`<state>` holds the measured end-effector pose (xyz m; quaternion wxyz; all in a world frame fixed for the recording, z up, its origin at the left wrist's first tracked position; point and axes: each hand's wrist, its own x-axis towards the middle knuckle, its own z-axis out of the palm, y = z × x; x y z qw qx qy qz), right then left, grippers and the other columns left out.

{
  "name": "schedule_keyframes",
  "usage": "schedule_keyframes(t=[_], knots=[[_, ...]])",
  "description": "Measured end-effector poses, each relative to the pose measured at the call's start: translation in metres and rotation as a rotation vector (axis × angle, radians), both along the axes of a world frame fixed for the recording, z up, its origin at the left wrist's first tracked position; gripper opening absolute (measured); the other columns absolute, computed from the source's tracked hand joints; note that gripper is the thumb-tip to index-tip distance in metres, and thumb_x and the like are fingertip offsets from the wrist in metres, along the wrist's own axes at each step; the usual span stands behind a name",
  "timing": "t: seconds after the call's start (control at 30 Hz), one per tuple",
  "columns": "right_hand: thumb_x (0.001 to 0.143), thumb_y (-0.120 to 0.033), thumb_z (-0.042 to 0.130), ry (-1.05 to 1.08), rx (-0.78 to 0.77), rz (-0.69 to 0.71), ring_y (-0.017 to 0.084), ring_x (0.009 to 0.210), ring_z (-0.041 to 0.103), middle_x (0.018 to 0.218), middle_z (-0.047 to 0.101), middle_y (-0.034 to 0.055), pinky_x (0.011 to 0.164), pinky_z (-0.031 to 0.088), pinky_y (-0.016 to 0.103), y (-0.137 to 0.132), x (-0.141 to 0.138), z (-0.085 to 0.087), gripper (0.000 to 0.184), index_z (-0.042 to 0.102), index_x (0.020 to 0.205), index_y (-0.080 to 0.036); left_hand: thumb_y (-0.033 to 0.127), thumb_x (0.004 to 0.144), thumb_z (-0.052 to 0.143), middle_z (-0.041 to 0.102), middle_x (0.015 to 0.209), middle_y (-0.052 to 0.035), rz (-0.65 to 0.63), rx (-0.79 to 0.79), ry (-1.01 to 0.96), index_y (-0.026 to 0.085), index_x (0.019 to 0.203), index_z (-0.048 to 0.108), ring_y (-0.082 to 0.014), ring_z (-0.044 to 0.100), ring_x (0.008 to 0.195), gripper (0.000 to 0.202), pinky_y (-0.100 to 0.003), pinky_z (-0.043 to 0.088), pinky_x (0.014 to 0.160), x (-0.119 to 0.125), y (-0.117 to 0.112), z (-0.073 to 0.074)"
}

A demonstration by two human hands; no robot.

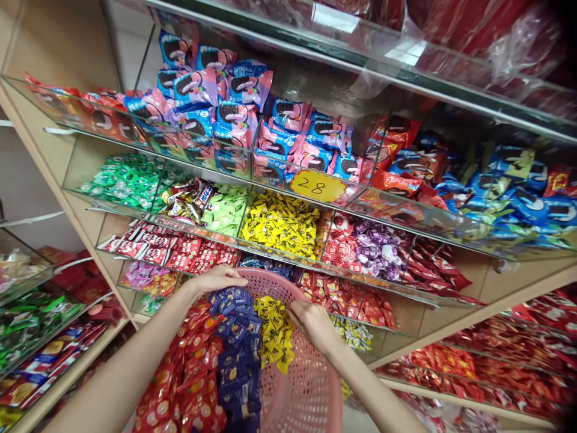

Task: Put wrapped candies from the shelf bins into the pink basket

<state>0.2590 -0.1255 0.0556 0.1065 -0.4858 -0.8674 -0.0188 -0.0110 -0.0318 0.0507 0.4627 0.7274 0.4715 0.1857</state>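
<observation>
A pink plastic basket [306, 391] sits low in the middle, holding red sweets [189, 373], dark blue sweets [238, 349] and yellow sweets [274, 334] in three bands. My left hand [219, 279] lies palm down over the basket's far rim and the top of the blue sweets, fingers curved. My right hand [311, 322] reaches into the basket at the edge of the yellow sweets, fingers bent down among them. What either hand grips is hidden.
Clear acrylic shelf bins rise in tiers ahead: biscuit packs [234, 102] on top with a yellow price tag "28" [315, 186], below them green [126, 180], yellow [279, 222], red and purple sweets [374, 246]. Wooden shelf sides stand at left.
</observation>
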Motion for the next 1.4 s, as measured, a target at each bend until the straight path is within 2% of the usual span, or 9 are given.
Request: schedule_keyframes(t=[0.3, 0.53, 0.73, 1.13, 1.4], knots=[[0.084, -0.016, 0.038, -0.254, 0.103, 0.102, 0.013, 0.064, 0.054, 0.075, 0.058, 0.0019, 0.049, 0.029, 0.024, 0.027, -0.012, -0.015, 0.013, 0.050, 0.078, -0.019, 0.056, 0.057, 0.057, 0.060, 0.066, -0.0001, 0.016, 0.013, -0.013, 0.017, 0.064, 0.065, -0.0165, 0.051, 0.071, 0.040, -0.022, 0.035, 0.063, 0.000, 0.001, 0.001], [0.083, -0.013, 0.040, -0.405, 0.082, 0.136, 0.014, 0.068, 0.056, 0.078, 0.057, 0.0029, 0.053, 0.036, 0.024, 0.022, -0.009, -0.018, 0.010, 0.049, 0.082, -0.017, 0.056, 0.062, 0.054, 0.058, 0.069, -0.0010, -0.007, 0.002, 0.004, 0.016, 0.066, 0.064, -0.0156, 0.050, 0.069, 0.042, -0.022, 0.036, 0.062, 0.000, 0.001, 0.000], [0.083, -0.013, 0.040, -0.462, 0.087, 0.162, 0.015, 0.067, 0.056, 0.080, 0.057, 0.0042, 0.052, 0.037, 0.024, 0.013, -0.008, -0.017, 0.010, 0.049, 0.084, -0.016, 0.056, 0.063, 0.054, 0.056, 0.068, -0.0003, 0.008, -0.025, -0.025, 0.016, 0.067, 0.063, -0.0137, 0.049, 0.064, 0.041, -0.021, 0.036, 0.059, 0.000, 0.001, -0.003], [0.086, -0.018, 0.034, -0.255, 0.051, -0.059, 0.013, 0.068, 0.055, 0.076, 0.057, 0.0018, 0.054, 0.031, 0.022, -0.014, 0.007, 0.012, 0.016, 0.047, 0.078, -0.018, 0.056, 0.062, 0.055, 0.051, 0.062, 0.0012, 0.027, -0.055, -0.047, 0.015, 0.060, 0.057, -0.0107, 0.042, 0.056, 0.041, -0.020, 0.031, 0.052, 0.001, 0.002, -0.006], [0.075, -0.008, 0.044, -0.352, -0.064, -0.140, 0.016, 0.066, 0.060, 0.075, 0.061, 0.0049, 0.050, 0.035, 0.022, -0.038, 0.001, 0.009, 0.013, 0.054, 0.080, -0.016, 0.057, 0.063, 0.053, 0.051, 0.062, 0.0011, 0.019, -0.050, -0.020, 0.016, 0.062, 0.057, -0.0103, 0.040, 0.054, 0.041, -0.020, 0.027, 0.049, 0.003, 0.000, -0.003]])
